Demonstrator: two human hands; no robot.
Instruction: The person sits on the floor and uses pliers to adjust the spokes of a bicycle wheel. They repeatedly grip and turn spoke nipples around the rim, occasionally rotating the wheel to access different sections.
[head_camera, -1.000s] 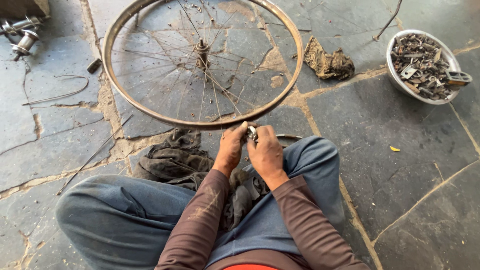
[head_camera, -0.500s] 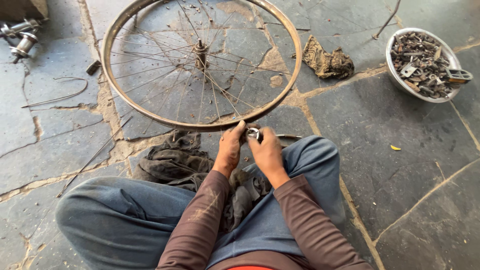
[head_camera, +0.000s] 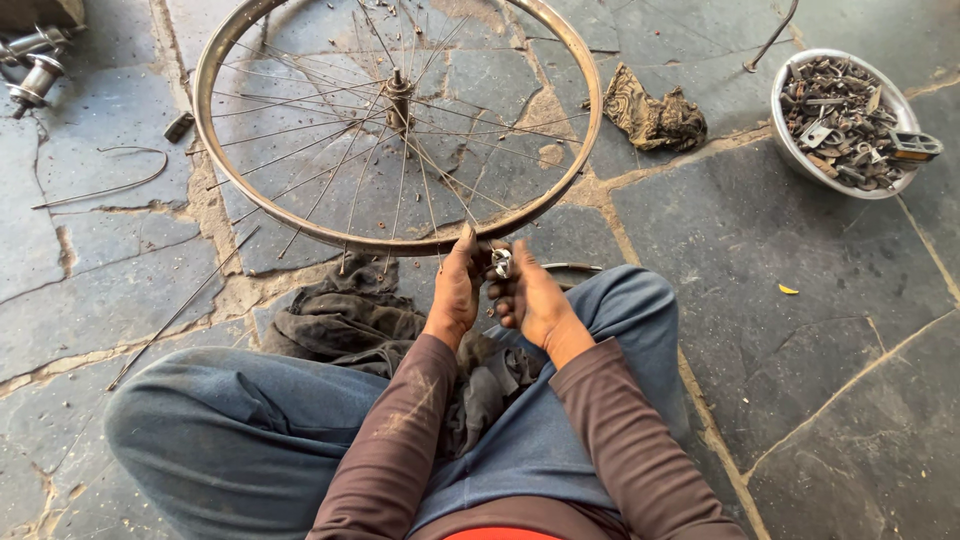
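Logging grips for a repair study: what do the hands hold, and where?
The left hand grips the bare wheel rim at its near edge. The right hand pinches a small metal tool against that edge.

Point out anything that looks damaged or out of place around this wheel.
The wheel has no tyre and its spokes look uneven. Loose spokes and a bent wire lie on the stone floor.

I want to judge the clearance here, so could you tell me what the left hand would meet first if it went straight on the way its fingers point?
The left hand points up-frame and already touches the near edge of the wheel rim. Beyond lie the spokes.
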